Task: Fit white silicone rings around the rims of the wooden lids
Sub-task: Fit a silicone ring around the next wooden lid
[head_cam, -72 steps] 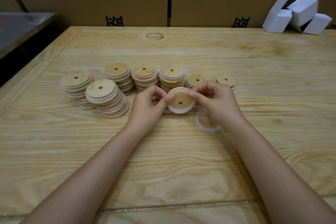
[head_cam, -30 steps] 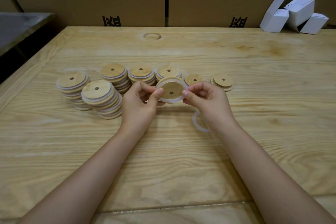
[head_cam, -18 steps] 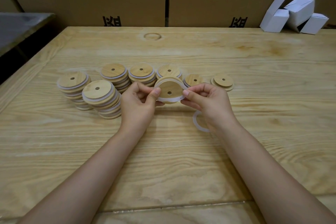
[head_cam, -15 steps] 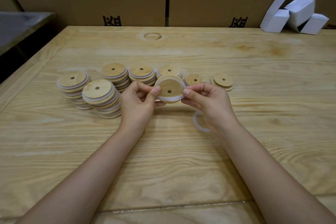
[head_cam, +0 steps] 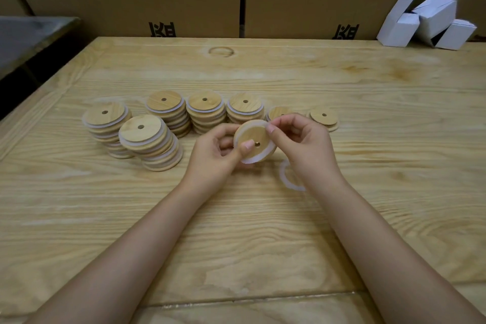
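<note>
Lid (head_cam: pixel 259 137) held tilted between two hands, just above the table (head_cam: pixel 263 231), white ring (head_cam: pixel 259 158) showing along its rim.
Left hand (head_cam: pixel 215 155) grips it, thumb pressed on the face beside the centre hole, fingers curled behind; right hand (head_cam: pixel 302 144) pinches the ring at the upper rim. A spare ring (head_cam: pixel 285 179) lies by the right wrist; stacks of lids (head_cam: pixel 150 139) stand just behind.

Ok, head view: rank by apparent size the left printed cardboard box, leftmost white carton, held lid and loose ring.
1. cardboard box
2. white carton, though it sits far back
3. held lid and loose ring: they look alike, and the right hand hides part of the latter, so unranked.
</note>
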A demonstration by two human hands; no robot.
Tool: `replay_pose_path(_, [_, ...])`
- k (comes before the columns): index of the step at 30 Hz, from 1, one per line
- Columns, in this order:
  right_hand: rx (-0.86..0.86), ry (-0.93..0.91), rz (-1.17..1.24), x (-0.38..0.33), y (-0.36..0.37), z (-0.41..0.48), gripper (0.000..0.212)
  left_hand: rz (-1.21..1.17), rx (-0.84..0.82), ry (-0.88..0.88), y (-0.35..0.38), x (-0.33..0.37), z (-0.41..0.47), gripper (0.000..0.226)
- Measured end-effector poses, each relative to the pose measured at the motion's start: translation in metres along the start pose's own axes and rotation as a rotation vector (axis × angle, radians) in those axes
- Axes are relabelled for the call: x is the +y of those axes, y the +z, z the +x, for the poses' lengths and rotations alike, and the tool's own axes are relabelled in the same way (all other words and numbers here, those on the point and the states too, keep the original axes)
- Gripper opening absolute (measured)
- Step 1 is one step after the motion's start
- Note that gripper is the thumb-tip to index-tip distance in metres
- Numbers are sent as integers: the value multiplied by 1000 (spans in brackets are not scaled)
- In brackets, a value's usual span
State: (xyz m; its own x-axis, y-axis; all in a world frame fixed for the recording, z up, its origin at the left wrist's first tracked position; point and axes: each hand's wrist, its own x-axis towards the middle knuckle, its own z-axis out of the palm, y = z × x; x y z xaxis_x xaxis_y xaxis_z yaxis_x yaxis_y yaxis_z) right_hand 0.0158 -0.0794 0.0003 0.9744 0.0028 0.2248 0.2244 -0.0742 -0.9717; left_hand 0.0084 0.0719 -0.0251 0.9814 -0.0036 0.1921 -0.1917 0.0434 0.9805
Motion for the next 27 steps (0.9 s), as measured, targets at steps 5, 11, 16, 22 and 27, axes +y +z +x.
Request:
replay_pose_path(5, [62, -40, -104, 4, 3, -2, 15, -82, 35, -1, 1, 1, 0, 12])
replay_pose_path(11, [59, 37, 77, 0, 6, -2, 16, -119, 123, 35, 2, 3, -1, 14])
replay_pose_path(16, [22, 105, 190, -2, 3, 0, 13, -120, 155, 57, 2, 4, -2, 13])
replay_pose_path(22, [-31, 113, 170, 0, 2, 1, 13, -168, 117, 30, 0, 4, 0, 14])
replay_pose_path(27, [-1, 79, 85, 3, -1, 1, 15, -87, 4, 51, -4, 5, 0, 21])
